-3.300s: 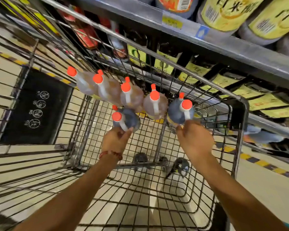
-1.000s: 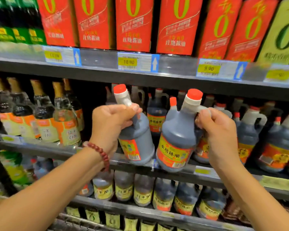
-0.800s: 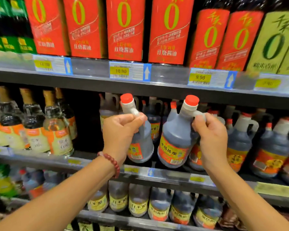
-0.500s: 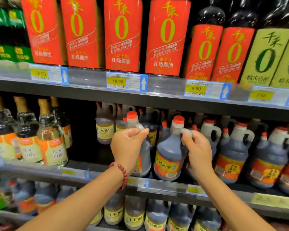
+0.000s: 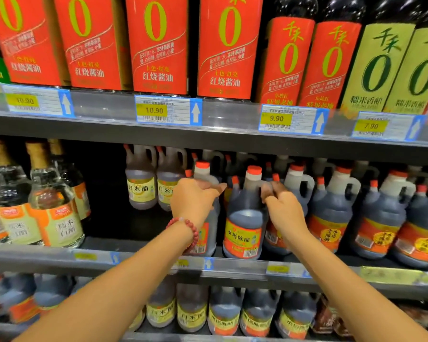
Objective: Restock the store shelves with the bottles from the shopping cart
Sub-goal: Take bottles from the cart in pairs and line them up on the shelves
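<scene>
Red-capped dark vinegar jugs stand on middle shelf (image 5: pixel 232 266): left hand (image 5: pixel 193 198) grip closed on left jug (image 5: pixel 208 233) handle, right hand (image 5: pixel 283 211) grip on right jug (image 5: pixel 244 218) handle.

You are standing in a shop, facing a grocery aisle of sauces and vinegars. Grey metal shelves (image 5: pixel 139 134) run in tiers, each front edge fitted with a clear strip holding yellow price tags (image 5: pixel 154 110) and blue arrow cards (image 5: pixel 196 112). Identical red-labelled bottles (image 5: pixel 158 45) fill the upper tier, and rows of dark handled jugs (image 5: pixel 331 213) line the tier below.
</scene>
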`<state>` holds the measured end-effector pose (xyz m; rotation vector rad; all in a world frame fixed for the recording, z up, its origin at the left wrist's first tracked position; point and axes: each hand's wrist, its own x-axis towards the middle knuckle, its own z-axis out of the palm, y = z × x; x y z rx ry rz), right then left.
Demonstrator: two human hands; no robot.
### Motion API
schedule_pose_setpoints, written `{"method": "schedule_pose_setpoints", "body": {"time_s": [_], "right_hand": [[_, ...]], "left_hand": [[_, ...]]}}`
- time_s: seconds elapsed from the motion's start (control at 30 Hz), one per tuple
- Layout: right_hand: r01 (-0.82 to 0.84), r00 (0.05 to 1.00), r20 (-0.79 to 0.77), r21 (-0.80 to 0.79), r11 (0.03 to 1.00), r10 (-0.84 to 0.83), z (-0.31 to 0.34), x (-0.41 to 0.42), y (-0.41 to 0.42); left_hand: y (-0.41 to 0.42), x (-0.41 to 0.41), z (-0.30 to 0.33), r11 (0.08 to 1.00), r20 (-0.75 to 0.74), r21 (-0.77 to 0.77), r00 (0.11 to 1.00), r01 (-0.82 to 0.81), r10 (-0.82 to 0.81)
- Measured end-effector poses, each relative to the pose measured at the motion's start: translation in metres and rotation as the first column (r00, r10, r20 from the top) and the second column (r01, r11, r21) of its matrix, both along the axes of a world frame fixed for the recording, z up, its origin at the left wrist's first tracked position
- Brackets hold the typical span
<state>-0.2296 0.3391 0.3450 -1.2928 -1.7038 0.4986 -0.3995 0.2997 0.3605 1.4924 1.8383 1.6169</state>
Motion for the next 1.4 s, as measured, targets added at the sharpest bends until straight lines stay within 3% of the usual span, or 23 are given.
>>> {"method": "schedule_pose_setpoints", "body": {"time_s": [0.1, 0.27, 0.37, 0.4, 0.5, 0.6, 0.7, 0.8, 0.9, 1.4], "right_hand": [[0.002, 0.999, 0.037, 0.005, 1.000, -0.002, 0.001, -0.001, 0.000], [0.001, 0.985, 0.173, 0.033, 0.999, -0.006, 0.000, 0.001, -0.003], [0.006, 0.971, 0.239, 0.066, 0.998, -0.022, -0.001, 0.001, -0.008], [0.005, 0.971, 0.237, 0.068, 0.998, -0.021, -0.001, 0.001, -0.010], [0.032, 0.970, 0.238, 0.084, 0.996, -0.051, -0.005, 0.003, -0.021], [0.160, 0.944, 0.248, 0.229, 0.960, -0.216, -0.017, 0.007, -0.045], [0.049, 0.906, 0.390, 0.284, 0.958, -0.163, -0.040, 0.000, -0.077], [-0.078, 0.800, 0.598, 0.169, 0.982, -0.040, -0.063, -0.018, -0.090], [-0.082, 0.718, 0.692, 0.186, 0.979, -0.072, -0.069, -0.031, -0.086], [0.073, 0.638, 0.744, 0.197, 0.978, -0.198, -0.079, -0.054, -0.046]], "left_hand": [[0.000, -0.002, 0.000, 0.997, 0.110, -0.055, 0.993, 0.049, -0.043], [-0.009, -0.003, 0.001, 0.999, 0.000, 0.005, 0.999, 0.042, -0.042], [-0.014, -0.003, 0.004, 0.998, -0.177, 0.064, 0.984, 0.028, -0.016], [-0.015, -0.004, 0.005, 0.998, -0.294, 0.061, 0.956, 0.013, 0.005], [-0.025, -0.011, 0.005, 0.997, -0.640, 0.046, 0.765, -0.059, 0.075], [-0.041, -0.022, -0.014, 0.997, -0.708, 0.073, 0.703, -0.018, 0.064], [-0.057, -0.031, -0.048, 0.995, -0.772, -0.093, 0.632, -0.021, -0.059], [-0.059, -0.038, -0.076, 0.972, -0.757, -0.233, 0.621, 0.031, -0.201], [-0.054, -0.038, -0.086, 0.965, -0.720, -0.243, 0.649, 0.096, -0.245], [-0.017, -0.008, -0.082, 0.925, -0.742, -0.373, 0.575, 0.072, -0.344]]}}
